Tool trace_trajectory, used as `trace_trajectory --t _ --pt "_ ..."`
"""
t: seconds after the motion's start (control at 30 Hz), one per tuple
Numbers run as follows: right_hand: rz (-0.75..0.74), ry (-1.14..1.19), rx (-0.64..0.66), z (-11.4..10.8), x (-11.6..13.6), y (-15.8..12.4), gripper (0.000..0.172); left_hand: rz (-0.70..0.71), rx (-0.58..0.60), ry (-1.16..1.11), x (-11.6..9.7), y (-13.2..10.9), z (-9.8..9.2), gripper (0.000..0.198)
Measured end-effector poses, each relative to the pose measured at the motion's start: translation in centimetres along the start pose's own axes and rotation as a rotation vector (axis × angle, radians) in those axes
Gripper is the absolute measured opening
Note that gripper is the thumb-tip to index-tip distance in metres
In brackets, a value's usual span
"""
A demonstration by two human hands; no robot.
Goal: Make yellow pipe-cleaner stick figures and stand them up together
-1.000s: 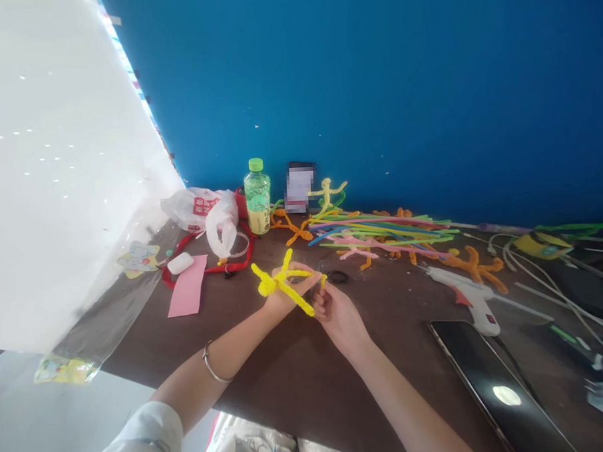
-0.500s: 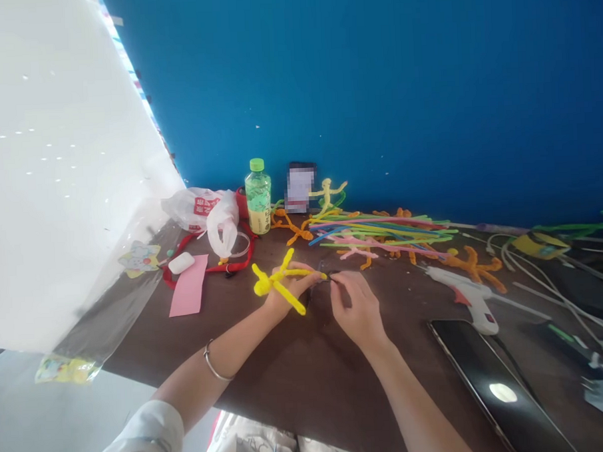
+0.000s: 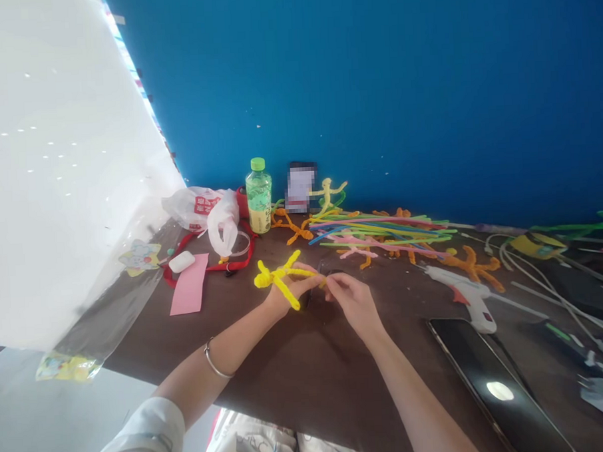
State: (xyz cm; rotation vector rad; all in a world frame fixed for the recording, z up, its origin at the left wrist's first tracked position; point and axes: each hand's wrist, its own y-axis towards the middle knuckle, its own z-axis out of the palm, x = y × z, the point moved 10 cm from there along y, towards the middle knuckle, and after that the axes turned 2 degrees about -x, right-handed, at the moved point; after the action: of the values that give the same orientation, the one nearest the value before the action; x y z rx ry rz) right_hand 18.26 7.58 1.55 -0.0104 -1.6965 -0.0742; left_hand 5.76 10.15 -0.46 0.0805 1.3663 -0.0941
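Note:
A yellow pipe-cleaner figure [image 3: 280, 277] with a round head and outstretched limbs lies across my left hand [image 3: 293, 291]. That hand is closed, its thumb and fingers pinching the figure by one limb. My right hand [image 3: 352, 300] is closed too, its thumb and fingertips pinching the end of the same limb, close against the left fingertips. Something dark and thin shows beneath the hands, but I cannot make out what it is. Both hands are held above the brown table [image 3: 318, 378].
Pipe cleaners [image 3: 381, 230] and orange figures lie at the back. A green-capped bottle [image 3: 259, 198], plastic bag [image 3: 201, 207] and pink paper [image 3: 189, 287] stand left. At right are a glue gun [image 3: 467, 299], a large phone [image 3: 488, 378] and cables [image 3: 523, 269].
My right hand has shifted slightly left, and its fingertips now close on the limb's end beside the left fingers. The yellow figure has tilted slightly.

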Motion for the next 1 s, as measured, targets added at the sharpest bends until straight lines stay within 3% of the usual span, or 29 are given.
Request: trace_trajectory --t 0.17,0.23,0.3,0.43,0.53,0.63,0.7,0.8,0.9,1.0 --pt "0.369 0.485 0.271 2.9 -2.5 -0.9 0.021 0.135 0.055 0.245 -1.9 0.0 0.2 0.016" --pt "0.380 0.499 0.316 3.2 -2.5 -1.1 0.020 0.132 0.046 0.271 -2.0 0.0 0.0 0.015" --pt "0.238 0.341 0.285 2.6 -1.6 -0.6 0.021 0.075 0.018 0.178 -1.4 0.2 -0.3 0.017" --pt "-0.291 -0.244 0.120 0.9 2.3 -0.6 0.012 -0.077 -0.018 -0.143 0.8 0.4 -0.6 0.024" --pt "-0.636 -0.518 0.006 0.6 4.7 -2.1 0.014 -0.142 -0.010 -0.226 1.7 0.4 -0.4 0.025" --pt "-0.813 -0.647 -0.025 0.7 5.4 -3.4 0.020 -0.151 0.040 -0.230 1.7 0.4 0.2 0.022" --pt "-0.836 -0.659 -0.012 0.8 5.5 -3.6 0.020 -0.143 0.083 -0.255 1.6 0.4 0.6 0.022" --pt "-0.698 -0.547 -0.038 0.1 5.4 -2.8 0.014 -0.136 0.104 -0.276 1.6 0.4 0.8 0.025" --pt "-0.346 -0.314 -0.076 -1.2 3.4 -1.0 0.013 -0.112 0.100 -0.215 1.7 0.5 0.5 0.026" --pt "0.031 0.020 -0.003 -0.8 0.1 -0.2 0.020 -0.070 0.098 -0.071 1.5 0.6 0.2 0.024"
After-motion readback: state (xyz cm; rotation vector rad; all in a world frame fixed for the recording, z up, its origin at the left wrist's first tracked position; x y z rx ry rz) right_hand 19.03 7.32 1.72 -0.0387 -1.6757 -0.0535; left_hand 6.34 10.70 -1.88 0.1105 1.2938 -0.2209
